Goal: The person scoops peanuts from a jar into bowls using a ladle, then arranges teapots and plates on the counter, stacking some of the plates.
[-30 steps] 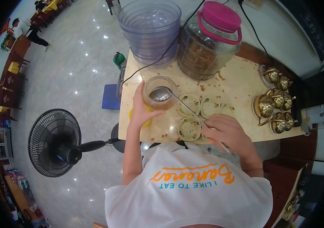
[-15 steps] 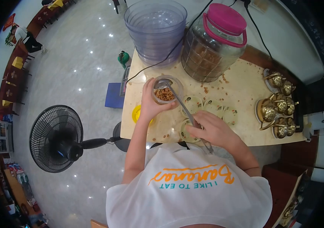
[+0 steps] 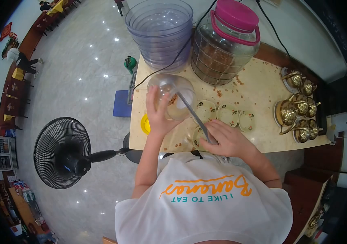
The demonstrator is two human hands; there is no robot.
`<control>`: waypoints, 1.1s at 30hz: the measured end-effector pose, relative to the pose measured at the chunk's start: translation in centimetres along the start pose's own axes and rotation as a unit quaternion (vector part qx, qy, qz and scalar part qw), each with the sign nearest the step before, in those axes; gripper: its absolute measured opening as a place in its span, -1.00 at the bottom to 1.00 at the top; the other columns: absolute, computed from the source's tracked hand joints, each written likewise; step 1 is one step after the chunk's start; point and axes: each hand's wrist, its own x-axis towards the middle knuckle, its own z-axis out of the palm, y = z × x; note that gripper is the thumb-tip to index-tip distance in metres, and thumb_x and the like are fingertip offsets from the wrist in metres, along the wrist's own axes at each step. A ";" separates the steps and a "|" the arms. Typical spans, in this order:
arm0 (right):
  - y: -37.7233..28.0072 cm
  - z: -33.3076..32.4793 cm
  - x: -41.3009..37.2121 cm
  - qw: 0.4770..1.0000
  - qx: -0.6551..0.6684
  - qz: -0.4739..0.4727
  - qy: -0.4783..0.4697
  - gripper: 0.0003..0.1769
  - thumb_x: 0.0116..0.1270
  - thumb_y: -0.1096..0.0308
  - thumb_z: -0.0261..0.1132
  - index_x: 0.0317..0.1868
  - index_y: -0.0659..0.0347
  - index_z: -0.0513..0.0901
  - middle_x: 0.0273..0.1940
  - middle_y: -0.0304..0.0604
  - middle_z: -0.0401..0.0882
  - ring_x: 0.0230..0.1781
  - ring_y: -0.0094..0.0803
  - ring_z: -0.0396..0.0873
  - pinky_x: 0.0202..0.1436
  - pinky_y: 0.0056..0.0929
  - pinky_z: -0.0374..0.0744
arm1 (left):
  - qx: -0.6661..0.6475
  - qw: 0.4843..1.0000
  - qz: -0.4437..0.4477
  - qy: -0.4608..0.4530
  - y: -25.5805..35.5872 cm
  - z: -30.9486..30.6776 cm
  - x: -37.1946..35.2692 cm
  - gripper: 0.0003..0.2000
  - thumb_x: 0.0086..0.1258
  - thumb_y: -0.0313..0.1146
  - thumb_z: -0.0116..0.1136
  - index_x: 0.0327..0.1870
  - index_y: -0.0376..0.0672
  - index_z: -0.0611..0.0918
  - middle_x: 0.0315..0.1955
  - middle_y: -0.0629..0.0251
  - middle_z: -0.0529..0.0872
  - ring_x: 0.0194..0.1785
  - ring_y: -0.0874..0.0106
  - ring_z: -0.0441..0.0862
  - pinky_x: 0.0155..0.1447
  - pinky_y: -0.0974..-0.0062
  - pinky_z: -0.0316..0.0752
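My left hand (image 3: 159, 113) has its fingers spread along the side of a clear plastic jar (image 3: 186, 90), which is tilted above the table. A few brown nut-like bits (image 3: 173, 99) show inside it. In my right hand (image 3: 227, 139) is the handle of a long metal ladle (image 3: 192, 110). The ladle's head reaches to the jar and is hard to make out through the plastic. Several small patterned dishes (image 3: 227, 115) lie between my hands and the big jar. Beside my left wrist is a yellow round thing (image 3: 145, 124), partly hidden.
A large jar with a pink lid (image 3: 224, 57) and stacked clear tubs (image 3: 159, 36) stand at the table's back. Brown bits are scattered on the tabletop (image 3: 263, 101). Golden teapots (image 3: 288, 114) sit at the right. A black fan (image 3: 62, 152) stands left; a person (image 3: 20, 59) is far off.
The small jar has tipped over from upright, and its mouth no longer faces me. My left fingers have shifted onto its side. The ladle stays in my right hand.
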 end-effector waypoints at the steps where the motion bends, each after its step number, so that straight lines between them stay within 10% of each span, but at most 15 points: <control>1: 0.1 0.5 -0.2 1.000 -0.005 -0.006 0.005 -0.67 -0.03 0.37 0.30 -0.17 0.10 0.54 -0.31 -0.04 0.50 -0.21 -0.14 0.53 -0.05 -0.31 0.57 | -0.007 1.000 -0.005 0.009 -0.2 0.1 -0.1 -0.17 -0.36 -0.14 0.56 0.12 -0.07 0.47 0.22 -0.03 0.27 0.28 -0.08 0.24 0.31 0.06 0.21; 26: -2.4 4.1 -0.1 0.965 0.059 0.057 -0.248 -0.79 -0.07 0.32 0.26 -0.38 0.14 0.46 -0.44 -0.12 0.44 -0.38 -0.21 0.49 -0.32 -0.27 0.48 | -0.059 0.979 -0.002 -0.196 -1.0 1.1 0.5 -0.13 -0.43 -0.29 0.54 0.15 -0.04 0.45 0.21 -0.02 0.26 0.28 -0.05 0.21 0.28 0.09 0.23; 33: 0.4 2.5 3.9 0.839 0.352 0.415 -0.009 -0.81 0.30 0.24 0.12 -0.38 0.17 0.42 -0.64 -0.10 0.48 -0.67 -0.32 0.51 -0.57 -0.39 0.46 | -0.002 0.971 0.039 -0.238 0.2 1.6 0.3 -0.15 -0.44 -0.28 0.52 0.14 0.03 0.46 0.20 0.01 0.26 0.28 -0.06 0.19 0.29 -0.01 0.15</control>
